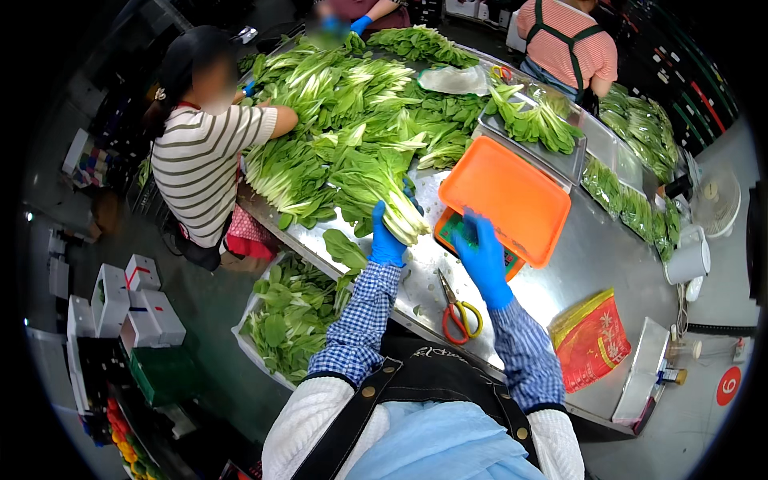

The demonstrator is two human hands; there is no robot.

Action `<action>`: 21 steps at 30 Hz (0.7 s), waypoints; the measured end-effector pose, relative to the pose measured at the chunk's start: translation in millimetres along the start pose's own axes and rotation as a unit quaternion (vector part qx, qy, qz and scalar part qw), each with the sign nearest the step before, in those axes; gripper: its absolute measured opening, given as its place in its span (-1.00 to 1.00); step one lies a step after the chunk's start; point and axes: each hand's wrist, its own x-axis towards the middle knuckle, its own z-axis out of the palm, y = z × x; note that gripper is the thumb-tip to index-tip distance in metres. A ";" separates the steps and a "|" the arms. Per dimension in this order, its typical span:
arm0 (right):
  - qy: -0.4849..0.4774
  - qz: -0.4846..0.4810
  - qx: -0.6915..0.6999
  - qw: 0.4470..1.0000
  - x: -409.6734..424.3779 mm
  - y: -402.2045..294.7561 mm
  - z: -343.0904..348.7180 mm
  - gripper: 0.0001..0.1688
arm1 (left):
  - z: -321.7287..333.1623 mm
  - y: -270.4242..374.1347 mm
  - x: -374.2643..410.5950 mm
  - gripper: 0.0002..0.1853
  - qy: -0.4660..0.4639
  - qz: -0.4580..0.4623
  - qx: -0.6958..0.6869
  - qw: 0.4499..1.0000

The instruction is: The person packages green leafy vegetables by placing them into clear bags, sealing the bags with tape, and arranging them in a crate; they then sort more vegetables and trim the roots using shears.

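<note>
My left hand, in a blue glove, grips a bunch of leafy greens by its pale stalks, leaves pointing away from me. Blue-gloved too, my right hand is over the green control panel of an orange weighing scale; its fingers are blurred but look apart, with nothing seen in them. Whether they touch the panel is unclear. The scale's orange tray lies just beyond that hand. Between my forearms, scissors with red and yellow handles rest on the metal table.
Loose greens are heaped across the far table. A person in stripes works at the left; others stand beyond. A metal tray holds more greens. A red-and-yellow bag lies right. A white sack of leaves stands below the table edge.
</note>
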 end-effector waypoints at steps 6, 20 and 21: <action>-0.249 0.075 -0.352 0.899 -151.5 84.9 8.7 -0.21 | -14.3 18.3 11.7 -0.33 -0.062 0.022 -0.104 0.992; -0.198 0.243 0.193 0.930 -121.3 88.7 7.0 -0.41 | 42.5 12.2 -1.0 -0.37 -0.037 0.122 0.057 0.990; -0.172 0.219 0.246 0.928 -114.5 75.8 7.1 -0.45 | 49.0 10.5 -3.5 -0.37 -0.034 0.127 0.073 0.989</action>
